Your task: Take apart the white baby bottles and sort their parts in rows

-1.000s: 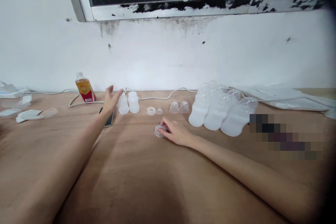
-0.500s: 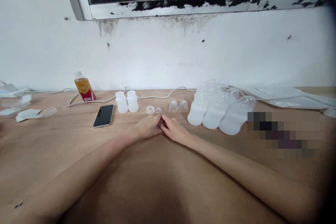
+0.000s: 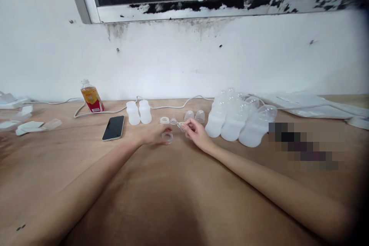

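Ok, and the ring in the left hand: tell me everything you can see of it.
The ring is a small round collar, see-through and colourless to whitish, probably plastic. Its middle looks open, with nothing visibly fitted in it. The fingers of the left hand grip it at its left side; the right hand does not touch it. It sits nearer the camera than a similar whitish ring. Blur hides any thread, and whether it touches the table I cannot tell.
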`<state>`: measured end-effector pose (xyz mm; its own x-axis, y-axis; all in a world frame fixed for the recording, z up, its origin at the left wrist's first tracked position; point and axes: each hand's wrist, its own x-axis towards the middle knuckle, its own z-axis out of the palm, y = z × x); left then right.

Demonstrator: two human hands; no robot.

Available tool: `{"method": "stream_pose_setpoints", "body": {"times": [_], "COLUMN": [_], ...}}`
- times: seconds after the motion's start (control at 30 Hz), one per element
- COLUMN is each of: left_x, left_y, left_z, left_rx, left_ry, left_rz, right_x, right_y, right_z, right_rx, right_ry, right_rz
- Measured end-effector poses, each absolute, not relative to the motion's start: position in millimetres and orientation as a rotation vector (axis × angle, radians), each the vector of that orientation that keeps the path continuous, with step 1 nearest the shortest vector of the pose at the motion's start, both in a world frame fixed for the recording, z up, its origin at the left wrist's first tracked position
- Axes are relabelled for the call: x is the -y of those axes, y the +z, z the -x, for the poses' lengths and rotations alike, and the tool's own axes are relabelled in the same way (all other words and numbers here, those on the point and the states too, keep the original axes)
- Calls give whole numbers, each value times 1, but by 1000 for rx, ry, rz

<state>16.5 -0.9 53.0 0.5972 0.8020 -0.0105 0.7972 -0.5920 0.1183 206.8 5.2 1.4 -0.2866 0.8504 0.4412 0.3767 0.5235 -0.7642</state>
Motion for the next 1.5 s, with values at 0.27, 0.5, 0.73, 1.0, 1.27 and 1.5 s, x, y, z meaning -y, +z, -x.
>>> {"method": "stream_pose_setpoints", "body": {"times": [0.27, 0.5, 0.73, 1.0, 1.27, 1.5], "left_x": [-15, -22, -37, -38, -32, -21], "left_y": [41, 33, 25, 20, 18, 29], "left_z": [-4, -17, -19, -20, -15, -20], "left_rx": [-1720, -1882, -1917, -1929, -1899, -1878], "left_ry": [-99, -84, -61, -17, 64, 168], "left_rz": [-2896, -2872, -2855, -2851, -2895, -2913], "right_x": [-31, -48, -54, -52, -19, 0], "right_y": [9, 13, 14, 15, 48, 112], "right_z": [-209, -193, -190, -190, -193, -239], "right_rx": [2201, 2240, 2268, 2268, 2242, 2045], "right_ry": [-69, -124, -161, -170, -256, -774], "right_rz": [1766, 1851, 1905, 1917, 1828, 1864]}}
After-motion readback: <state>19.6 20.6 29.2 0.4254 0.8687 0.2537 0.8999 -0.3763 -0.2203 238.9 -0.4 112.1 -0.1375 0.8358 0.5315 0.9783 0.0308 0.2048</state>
